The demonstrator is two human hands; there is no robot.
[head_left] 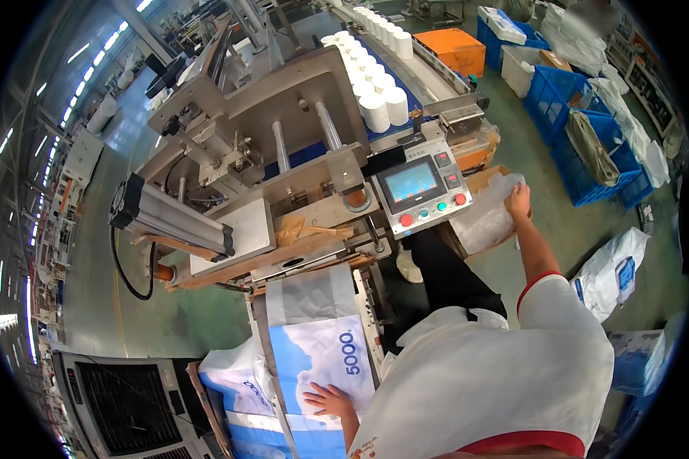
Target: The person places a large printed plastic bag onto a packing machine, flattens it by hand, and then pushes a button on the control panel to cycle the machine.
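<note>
My left hand (pixel 329 399) lies flat with fingers spread on a blue-and-white printed plastic bag (pixel 314 344). That bag rests on a narrow feed table below the machine, its grey clear end reaching toward the machine's opening. Out to the right, my right hand (pixel 518 200) has its fingers closed on the edge of a translucent plastic bag (pixel 488 218). The translucent plastic sits in an open cardboard box (pixel 478 180) beside the control panel. More printed bags (pixel 237 382) hang at the left of the feed table.
The metal packing machine (pixel 298 99) stands ahead, with a control panel (pixel 417 187) at its right. White rolls (pixel 375 111) line a blue conveyor behind it. Blue crates (pixel 589 145) and an orange box (pixel 451 50) stand far right. A black-grilled unit (pixel 126 405) is at lower left.
</note>
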